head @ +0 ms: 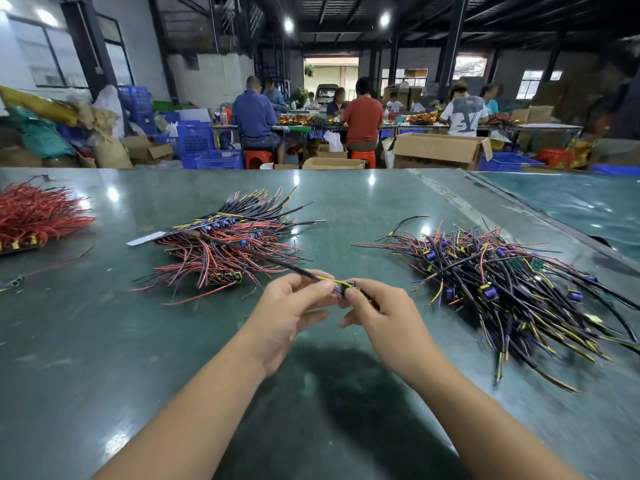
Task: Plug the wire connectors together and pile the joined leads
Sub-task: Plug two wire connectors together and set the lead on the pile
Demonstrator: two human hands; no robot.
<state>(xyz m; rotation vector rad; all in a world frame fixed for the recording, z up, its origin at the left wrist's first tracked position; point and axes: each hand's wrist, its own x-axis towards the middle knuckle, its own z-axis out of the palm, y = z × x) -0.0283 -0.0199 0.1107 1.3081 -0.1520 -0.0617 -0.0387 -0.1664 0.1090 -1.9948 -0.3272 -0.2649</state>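
We are at the plugging step. Our left hand (294,306) pinches a lead (277,263) near its end, and our right hand (381,313) pinches the connector (346,287) between both hands, above the table (104,341). Whether it is fully seated we cannot tell. Next we should press straight, then probably lay it on the right pile (502,282).

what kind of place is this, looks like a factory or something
Most likely a small assembly workshop: piles of wire leads lie on a long green table, seated workers fill another bench behind, with cardboard boxes and blue crates stacked around.
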